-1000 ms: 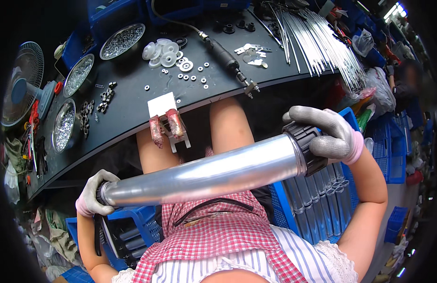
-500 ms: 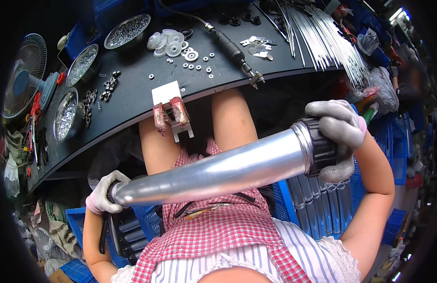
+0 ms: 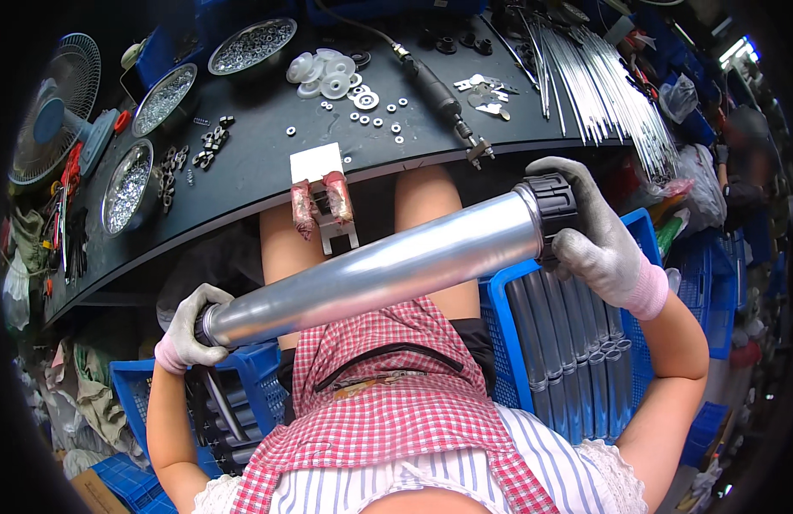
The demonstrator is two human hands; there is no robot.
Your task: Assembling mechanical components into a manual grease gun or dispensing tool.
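A shiny metal tube (image 3: 379, 270) lies across the space above my lap, its right end higher and farther than its left. My left hand (image 3: 193, 332), in a grey glove with a pink cuff, is wrapped round the tube's left end, where a bit of dark fitting shows. At the other end sits a black ribbed cap (image 3: 552, 210). My right hand (image 3: 598, 236), gloved alike, has its fingers over the top of that cap and its thumb below. The fingertips behind the cap are partly hidden.
Ahead stands a dark workbench (image 3: 251, 167) with a white clamp block (image 3: 315, 167), a pneumatic driver (image 3: 439, 98), white plastic discs (image 3: 335, 84) and metal rods (image 3: 593, 90). Bowls of small parts (image 3: 126, 193) and a fan (image 3: 58, 111) are left. A blue crate (image 3: 496, 317) of tubes stands right.
The tube has moved away from me, its cap end also leftward. My right hand has turned from fingers curled over the cap to a looser hold with the thumb facing me.
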